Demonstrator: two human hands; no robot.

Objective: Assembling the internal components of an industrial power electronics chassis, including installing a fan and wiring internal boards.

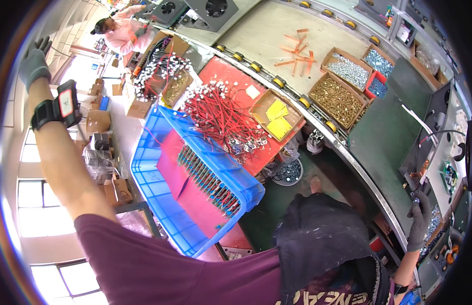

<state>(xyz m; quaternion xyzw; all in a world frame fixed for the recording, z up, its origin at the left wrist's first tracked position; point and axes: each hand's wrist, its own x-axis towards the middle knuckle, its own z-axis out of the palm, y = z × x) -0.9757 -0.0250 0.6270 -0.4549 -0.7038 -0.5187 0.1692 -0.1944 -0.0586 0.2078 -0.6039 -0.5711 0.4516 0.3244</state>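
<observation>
My left hand (35, 66), in a grey glove with dark fingertips, is raised high at the far left with its fingers stretched out and apart. No object shows in it. A black device with a pale label (66, 104) is strapped to that wrist. On the far right my right hand (420, 221), also gloved in grey, has its fingers curled closed around something small and shiny, too small to name. It is beside the end of a dark metal housing (409, 165) on the green work surface (381, 137). A green circuit board (449, 175) lies near this hand.
A blue crate (144, 162) holds a row of circuit boards (208, 183). Red cables (215, 114) and a box of yellow cards (253, 109) lie on a red table. Screws fill cardboard boxes (337, 96) beyond the roller rail (279, 81). Another person (126, 33) works at the far left.
</observation>
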